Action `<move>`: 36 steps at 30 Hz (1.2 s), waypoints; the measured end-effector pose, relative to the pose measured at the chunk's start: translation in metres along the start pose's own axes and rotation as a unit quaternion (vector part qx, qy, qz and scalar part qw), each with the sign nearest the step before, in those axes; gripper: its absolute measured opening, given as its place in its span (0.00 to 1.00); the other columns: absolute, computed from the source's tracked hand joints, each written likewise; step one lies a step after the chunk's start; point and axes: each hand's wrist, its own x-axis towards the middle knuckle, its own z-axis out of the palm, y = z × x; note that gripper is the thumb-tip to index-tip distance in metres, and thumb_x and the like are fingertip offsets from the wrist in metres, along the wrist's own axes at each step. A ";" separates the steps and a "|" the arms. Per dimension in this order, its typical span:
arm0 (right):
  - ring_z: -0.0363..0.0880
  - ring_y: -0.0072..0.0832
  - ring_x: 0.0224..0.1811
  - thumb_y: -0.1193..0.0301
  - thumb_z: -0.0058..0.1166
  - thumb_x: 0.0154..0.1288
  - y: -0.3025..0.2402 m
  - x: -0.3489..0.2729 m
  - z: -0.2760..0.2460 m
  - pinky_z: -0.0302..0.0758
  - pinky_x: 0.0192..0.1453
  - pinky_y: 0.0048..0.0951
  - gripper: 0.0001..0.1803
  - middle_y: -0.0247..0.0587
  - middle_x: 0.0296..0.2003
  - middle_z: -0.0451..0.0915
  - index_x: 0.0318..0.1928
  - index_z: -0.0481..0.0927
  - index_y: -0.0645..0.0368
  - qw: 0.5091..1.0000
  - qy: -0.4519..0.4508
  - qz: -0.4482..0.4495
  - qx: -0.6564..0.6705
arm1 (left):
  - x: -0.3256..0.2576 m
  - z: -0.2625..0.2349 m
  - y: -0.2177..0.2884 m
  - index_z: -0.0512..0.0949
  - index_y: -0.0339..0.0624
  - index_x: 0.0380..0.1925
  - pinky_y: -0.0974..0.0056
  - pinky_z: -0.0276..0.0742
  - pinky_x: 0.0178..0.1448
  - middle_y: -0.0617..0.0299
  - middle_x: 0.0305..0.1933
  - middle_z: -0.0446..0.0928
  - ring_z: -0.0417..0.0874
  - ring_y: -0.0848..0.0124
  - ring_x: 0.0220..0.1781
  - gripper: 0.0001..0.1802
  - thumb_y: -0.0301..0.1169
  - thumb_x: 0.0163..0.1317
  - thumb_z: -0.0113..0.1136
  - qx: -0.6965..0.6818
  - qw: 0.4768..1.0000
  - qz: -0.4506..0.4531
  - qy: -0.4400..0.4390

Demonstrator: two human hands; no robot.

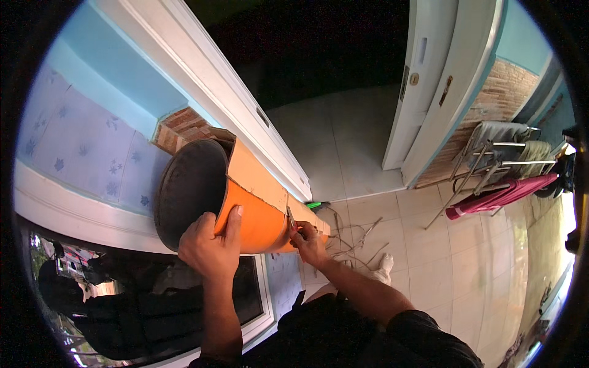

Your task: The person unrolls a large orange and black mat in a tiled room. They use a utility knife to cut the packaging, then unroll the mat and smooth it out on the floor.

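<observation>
A large orange tube-shaped thing (256,211) slants across the middle, its dark round mouth (189,184) toward the upper left. Along its upper side runs a strip of brown cardboard (261,191). My left hand (211,245) is closed on the near rim of the mouth, the thumb pressed on the orange outside. Farther down the tube, my right hand (308,242) is closed round a small tool with a metal blade (290,216), which looks like a utility knife. The blade lies close to the cardboard's edge; whether it touches is hard to tell.
A white door frame (245,101) and doorway stand ahead, with a window (123,300) at lower left. Tangled cords (350,242) and a green item (314,205) lie on the tiled floor past the tube. A metal rack (491,162) with cloths stands at right.
</observation>
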 end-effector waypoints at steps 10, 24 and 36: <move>0.72 0.20 0.34 0.65 0.56 0.74 0.005 0.011 0.012 0.73 0.39 0.28 0.17 0.36 0.33 0.77 0.54 0.69 0.63 0.999 0.024 -0.024 0.009 | 0.000 0.002 0.004 0.66 0.42 0.14 0.59 0.62 0.22 0.59 0.14 0.67 0.71 0.63 0.15 0.27 0.41 0.56 0.75 0.013 1.000 0.018 0.013; 0.67 0.15 0.26 0.61 0.56 0.74 -0.020 0.003 0.031 0.68 0.27 0.23 0.14 0.29 0.27 0.72 0.40 0.71 0.58 0.989 0.066 0.055 0.124 | 0.002 0.004 0.003 0.66 0.42 0.15 0.60 0.62 0.22 0.59 0.13 0.66 0.69 0.65 0.14 0.27 0.40 0.57 0.74 0.013 1.000 0.027 0.001; 0.60 0.15 0.21 0.62 0.52 0.76 -0.035 -0.028 0.008 0.59 0.22 0.21 0.10 0.29 0.26 0.68 0.42 0.69 0.53 0.972 0.072 0.089 0.205 | 0.000 -0.004 0.009 0.68 0.46 0.13 0.60 0.63 0.22 0.64 0.13 0.68 0.72 0.67 0.14 0.26 0.45 0.55 0.75 -0.007 0.995 0.097 -0.018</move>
